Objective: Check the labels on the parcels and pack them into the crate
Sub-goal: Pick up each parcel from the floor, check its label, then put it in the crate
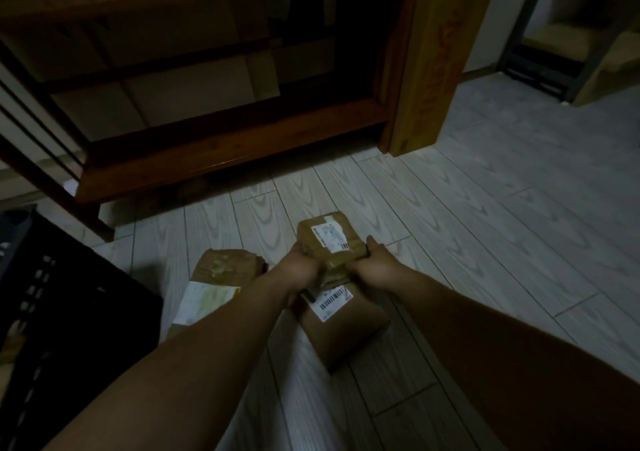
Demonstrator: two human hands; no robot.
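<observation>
My left hand (pixel 304 271) and right hand (pixel 373 264) grip the small parcel (pixel 341 259), fingers curled round its sides (label (pixel 330 239) up), over a second parcel (pixel 349 329) on the floor (pixel 485 242); the crate (pixel 69 312) stands to my left.

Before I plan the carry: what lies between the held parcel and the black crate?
Head view: a second taped parcel lies on the floor between them.

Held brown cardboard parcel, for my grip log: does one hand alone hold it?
No: left hand and right hand both grip the brown cardboard parcel.
</observation>
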